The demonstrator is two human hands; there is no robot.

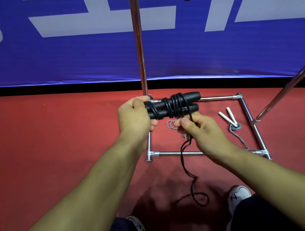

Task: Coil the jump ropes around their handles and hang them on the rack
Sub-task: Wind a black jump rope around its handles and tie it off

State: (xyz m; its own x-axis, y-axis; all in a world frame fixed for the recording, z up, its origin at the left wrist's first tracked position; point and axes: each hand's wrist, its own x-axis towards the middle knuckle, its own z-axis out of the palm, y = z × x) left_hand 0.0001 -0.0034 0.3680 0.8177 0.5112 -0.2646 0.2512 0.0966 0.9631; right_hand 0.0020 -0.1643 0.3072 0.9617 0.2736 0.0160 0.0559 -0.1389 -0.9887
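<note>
My left hand (134, 115) is wrapped around the butt ends of the two black handles (173, 105), holding them side by side and roughly level in front of me, over the chrome base frame of the rack (220, 97). My right hand (195, 127) pinches the black rope (186, 161) just below the handles, thumb and fingertips closed on it, feeding the next turn. Several wraps are already on the handles; they look unevenly spaced, bunched toward the middle. Risks as I see them: if the right-hand pinch goes slack, tension drops and the outer wraps can slide off the free ends of the handles, which nothing caps. If my left grip loosens, the handles can splay and the coil goes loose. The rest of the rope hangs to the red floor (56, 145) and loops between my shoes (238, 194); it already looks twisted, so a kink could get pulled into the coil, or I could step on it and yank the wraps. A white-handled rope (231, 117) lies inside the frame, near the hanging rope, a possible snag. The rack upright (138, 41) stands just behind the handles; a wide winding swing could clip it.
</note>
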